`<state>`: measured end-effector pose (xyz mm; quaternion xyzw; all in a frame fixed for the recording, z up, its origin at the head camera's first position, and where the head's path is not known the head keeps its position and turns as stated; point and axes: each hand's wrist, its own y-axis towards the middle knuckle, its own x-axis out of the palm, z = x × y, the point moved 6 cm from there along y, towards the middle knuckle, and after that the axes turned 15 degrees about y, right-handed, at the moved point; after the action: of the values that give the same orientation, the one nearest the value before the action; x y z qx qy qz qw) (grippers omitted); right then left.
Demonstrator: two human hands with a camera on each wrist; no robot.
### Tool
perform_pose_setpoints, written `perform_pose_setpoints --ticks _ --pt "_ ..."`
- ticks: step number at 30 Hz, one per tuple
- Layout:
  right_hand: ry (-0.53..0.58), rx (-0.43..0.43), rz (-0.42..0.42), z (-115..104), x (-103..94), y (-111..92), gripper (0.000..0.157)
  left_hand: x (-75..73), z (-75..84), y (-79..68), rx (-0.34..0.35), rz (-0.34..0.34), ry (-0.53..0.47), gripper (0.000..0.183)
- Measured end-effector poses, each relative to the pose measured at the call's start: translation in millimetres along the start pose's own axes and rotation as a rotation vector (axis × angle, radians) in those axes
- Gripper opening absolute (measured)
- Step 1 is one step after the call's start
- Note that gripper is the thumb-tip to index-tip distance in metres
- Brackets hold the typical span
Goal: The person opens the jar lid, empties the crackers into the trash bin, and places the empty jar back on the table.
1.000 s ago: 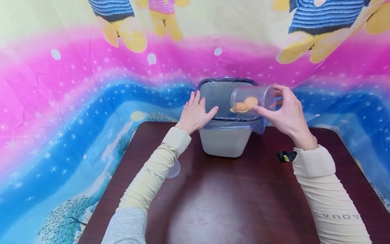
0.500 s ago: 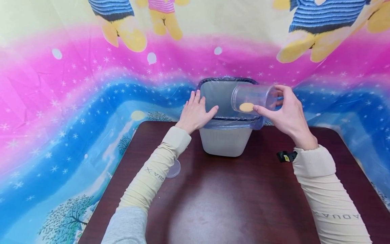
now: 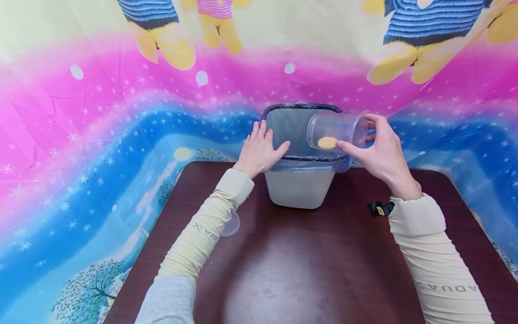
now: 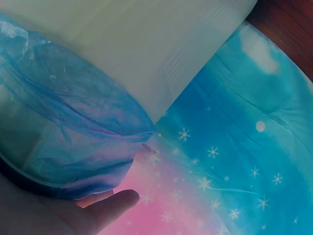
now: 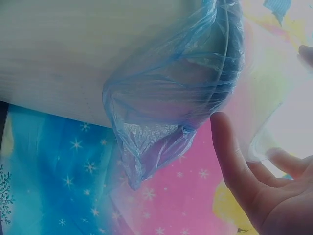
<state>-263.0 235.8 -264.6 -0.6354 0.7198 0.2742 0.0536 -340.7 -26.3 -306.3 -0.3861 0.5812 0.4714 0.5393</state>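
Note:
Tipped on its side over the opening of a whitish trash bin [image 3: 299, 191], a clear plastic jar [image 3: 344, 123] is gripped near its base by my right hand [image 3: 380, 150]. One flat, round, yellow-orange biscuit-like piece [image 3: 327, 143] lies inside the jar, near its mouth. A blue plastic bag [image 3: 341, 165] lines the bin and folds out over the rim. My left hand [image 3: 259, 150] rests on the bin's left rim with fingers straight. The left wrist view shows its fingertips [image 4: 128, 197] beside the bag. In the right wrist view, the jar [image 5: 266, 93] looks washed out by glare.
The bin stands toward the far edge of a dark reddish-brown table [image 3: 323, 270]. A clear round lid [image 3: 230, 225] lies on it, partly hidden by my left sleeve. A patterned cloth [image 3: 226, 90] with snowflakes hangs behind and beside the table.
One second ago several yellow-orange pieces were in the jar near its mouth; half a second ago only one was left there. Since then it stays put. Both hands have hardly moved.

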Motion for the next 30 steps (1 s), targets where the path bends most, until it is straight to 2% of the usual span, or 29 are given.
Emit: perform_pose_setpoints --ticks 17,30 --pt "-0.007 -0.024 -0.015 -0.3 1.5 -0.8 0.089 -0.8 1.2 -0.9 0.001 0.015 0.014 0.082" --pt "-0.014 -0.055 -0.013 -5.9 2.7 -2.1 0.092 -1.1 0.2 -1.5 -0.003 -0.001 0.003 0.084"
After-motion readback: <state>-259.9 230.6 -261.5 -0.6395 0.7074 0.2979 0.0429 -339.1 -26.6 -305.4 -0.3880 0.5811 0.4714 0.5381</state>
